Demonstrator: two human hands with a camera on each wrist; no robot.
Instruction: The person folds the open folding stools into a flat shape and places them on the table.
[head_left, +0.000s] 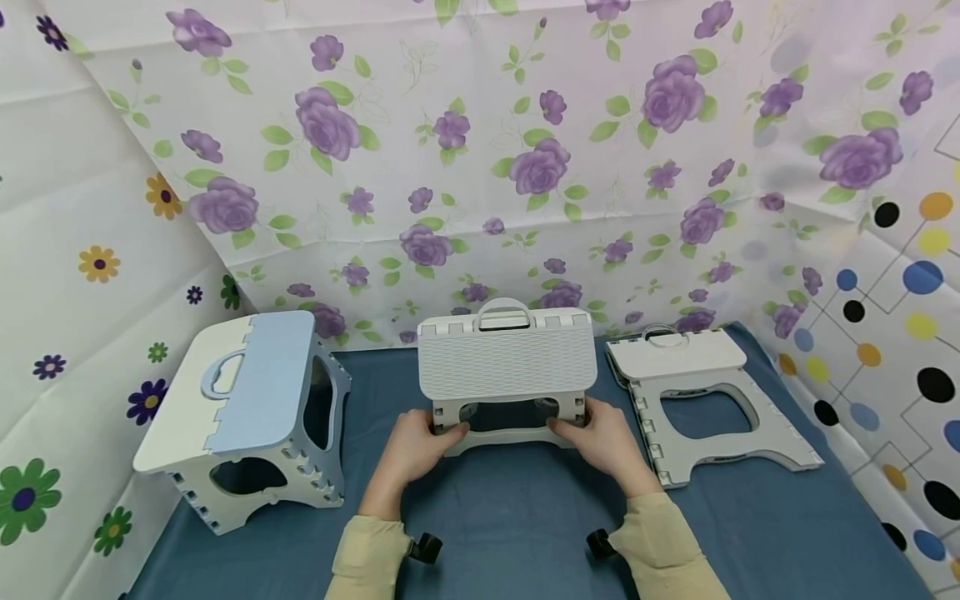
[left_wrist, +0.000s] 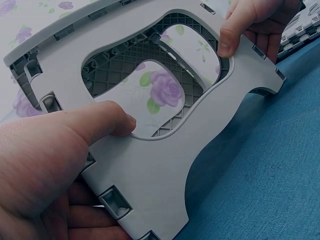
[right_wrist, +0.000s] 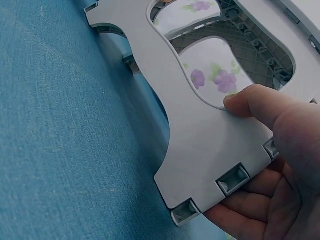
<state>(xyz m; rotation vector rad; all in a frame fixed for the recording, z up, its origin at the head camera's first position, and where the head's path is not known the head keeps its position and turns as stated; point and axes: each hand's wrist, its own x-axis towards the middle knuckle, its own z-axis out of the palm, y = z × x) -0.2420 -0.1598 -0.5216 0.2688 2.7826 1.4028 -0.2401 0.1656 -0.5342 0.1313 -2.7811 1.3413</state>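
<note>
A white folding step stool point(head_left: 506, 362) stands in the middle, its ribbed top with a looped handle tilted toward me. Both hands hold its near leg panel, one at each side. My left hand point(head_left: 420, 446) grips the left edge, with the thumb at the rim of the oval opening and the other fingers behind the edge. On the opposite edge, my right hand point(head_left: 603, 437) grips the same way. Through the opening of the leg panel point(left_wrist: 155, 165), the left wrist view shows a latticed inner side and a rear panel with its own cut-outs. Square hinge slots line the panel's edge point(right_wrist: 220, 170).
To the left stands an unfolded blue and white step stool point(head_left: 262, 383). A folded white step stool point(head_left: 705, 417) lies flat on the right. Blue cloth point(head_left: 517, 533) covers the table, with a flowered curtain point(head_left: 465, 200) behind and patterned sheets along both sides.
</note>
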